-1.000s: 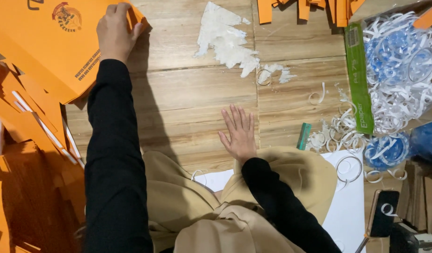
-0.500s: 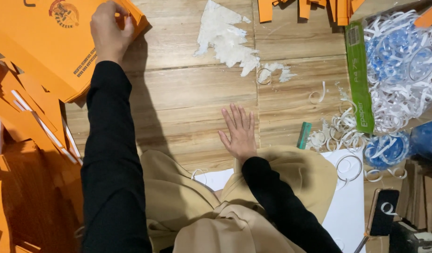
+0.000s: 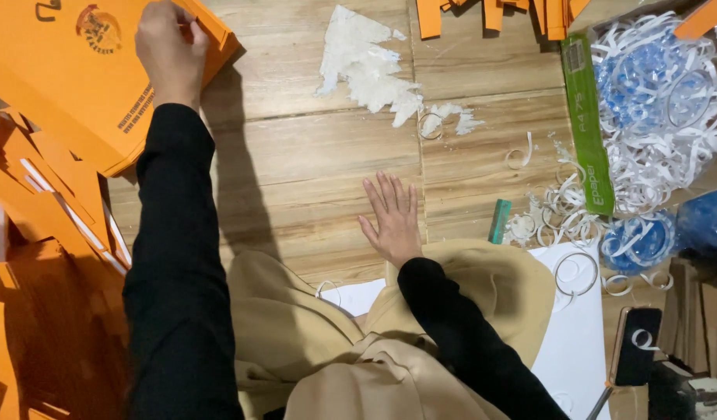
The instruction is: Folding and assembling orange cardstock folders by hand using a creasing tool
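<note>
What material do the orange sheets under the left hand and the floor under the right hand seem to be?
Orange sheets: probably matte card or thick paper, flat, with crisp folded edges. Floor: looks like wood or wood-look laminate, with grain and plank seams, slight sheen. The left hand grips a sheet's edge; the right hand lies flat.

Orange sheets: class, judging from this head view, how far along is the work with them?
Done: white peeled strips lie heaped at right, and orange sheets are piled at left. In hand: the left hand grips the corner of the top sheet of the stack; the right hand rests flat on the floor. Left: that stack looks untouched.
</note>
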